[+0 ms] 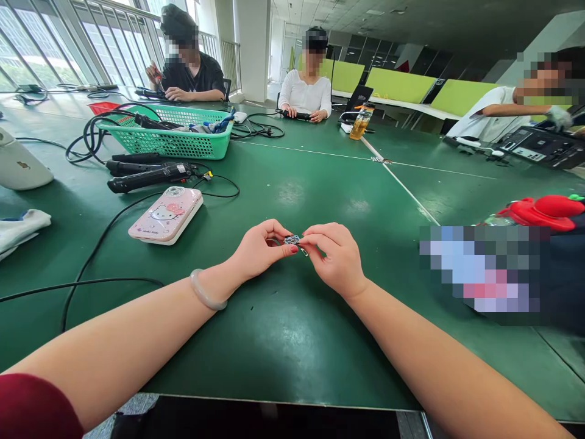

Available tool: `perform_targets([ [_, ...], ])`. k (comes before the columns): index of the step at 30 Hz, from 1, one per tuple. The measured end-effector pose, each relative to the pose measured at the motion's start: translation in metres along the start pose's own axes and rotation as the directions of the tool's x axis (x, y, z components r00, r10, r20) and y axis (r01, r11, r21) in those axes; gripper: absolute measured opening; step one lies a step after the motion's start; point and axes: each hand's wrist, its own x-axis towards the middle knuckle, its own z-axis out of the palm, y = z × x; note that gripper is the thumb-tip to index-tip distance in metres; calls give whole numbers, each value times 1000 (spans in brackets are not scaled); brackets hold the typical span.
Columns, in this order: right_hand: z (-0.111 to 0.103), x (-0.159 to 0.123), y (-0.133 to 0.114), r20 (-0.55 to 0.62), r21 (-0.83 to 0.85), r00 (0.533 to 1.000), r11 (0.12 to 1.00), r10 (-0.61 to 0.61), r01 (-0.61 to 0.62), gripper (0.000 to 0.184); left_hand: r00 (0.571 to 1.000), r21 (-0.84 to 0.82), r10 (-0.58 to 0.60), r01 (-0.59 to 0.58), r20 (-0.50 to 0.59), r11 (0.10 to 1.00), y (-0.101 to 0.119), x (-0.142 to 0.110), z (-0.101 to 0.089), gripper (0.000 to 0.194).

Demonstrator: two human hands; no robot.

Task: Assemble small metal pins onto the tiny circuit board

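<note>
Between my two hands, above the green table (292, 329), is a small blue-and-silver piece (291, 240) that looks like a tiny circuit board. My left hand (261, 251) pinches its left side between thumb and fingers. At its right side, the fingertips of my right hand (336, 256) are closed on the same piece or on a thin part of it. A small pale metallic end (304, 251) pokes out below the right fingertips. The fingers cover much of the piece, so its exact kind is hard to make out.
Left of my hands lie a pink box-shaped case (165, 213), black handheld tools (146, 177) and a black cable (98, 244). Behind them stands a green basket (173, 143) with cables and tools. A bottle (361, 122) and a red plush item (543, 210) are farther right. Several people sit around.
</note>
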Motion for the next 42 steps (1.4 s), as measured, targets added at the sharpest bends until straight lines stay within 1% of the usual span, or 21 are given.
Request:
perform_targets([
  [4,1,0,0,-22,46,1000,999,8,-7,13,1000,-54,-10,11,13,998,1,0,0,36],
  [11,0,-1,-1,3,75,999,996,50,-50,14,996,-74,-69,73,56,995,1,1,0,39],
  [17,0,-1,-1,14,44,999,998,46,-47,18,993,-106,-72,82,88,991,-2,2,-2,38],
  [21,-1,0,-2,1,59,999,998,32,-32,17,993,-111,-67,77,97,991,-4,3,-3,36],
  [25,0,-1,-1,31,75,998,995,62,-64,17,993,-99,-56,66,101,993,-5,3,-3,35],
  [28,0,-2,0,34,81,998,995,58,-61,16,992,-111,-64,77,111,991,-5,3,-3,37],
  [32,-1,-3,2,34,67,999,997,34,-36,19,990,-155,-85,102,116,983,-3,2,-3,38],
  [35,0,-3,3,38,46,999,999,21,-22,21,986,-220,-105,131,126,967,-2,2,-2,37],
  [38,0,-3,4,47,67,999,998,13,-16,25,988,-270,-105,133,116,954,-2,2,-1,36],
  [40,0,-3,4,53,91,998,995,39,-44,28,988,-277,-112,137,102,951,-1,2,0,37],
  [42,-2,-3,7,79,93,990,988,117,-125,32,988,-272,-128,148,92,951,0,2,0,38],
])
